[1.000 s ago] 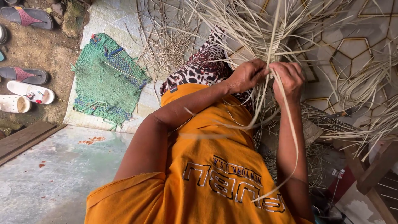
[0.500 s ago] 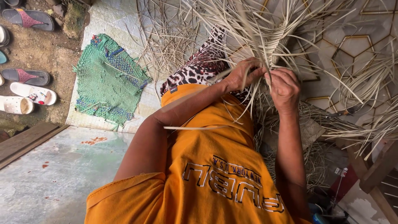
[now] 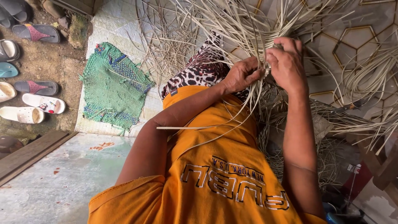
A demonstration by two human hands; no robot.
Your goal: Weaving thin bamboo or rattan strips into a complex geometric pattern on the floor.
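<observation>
Left hand: the left hand [image 3: 242, 74] has its fingers curled shut around a few pale cane strips [image 3: 248, 29], thumb side towards the other hand.
Right hand: the right hand [image 3: 286, 62] sits just beside the left, back of the hand to the camera, its grip closed on the same bunch of strips.
Cane strips: long, thin and straw-coloured, they fan out above both hands in a loose tangle; several strands trail down from the hands across the orange shirt [image 3: 215, 166].
Loose strip: one straight strip [image 3: 186, 127] lies level across the left forearm and the shirt.
Woven work: a mass of woven strips [image 3: 286, 137] lies under the right forearm, partly hidden by it.
Clothing: leopard-print cloth [image 3: 203, 70] shows beyond the shirt, right under the left hand.
Floor: tiles with gold hexagon lines [image 3: 352, 45] lie beneath the strips on the right; more coiled strips [image 3: 369, 79] rest there, well apart from the hands.
Mat: a green woven mat [image 3: 112, 89] lies on a pale mat to the left.
Footwear: sandals and slippers [image 3: 35, 101] are lined up on bare ground at the far left.
Slab: a grey concrete slab [image 3: 62, 178] fills the lower left.
</observation>
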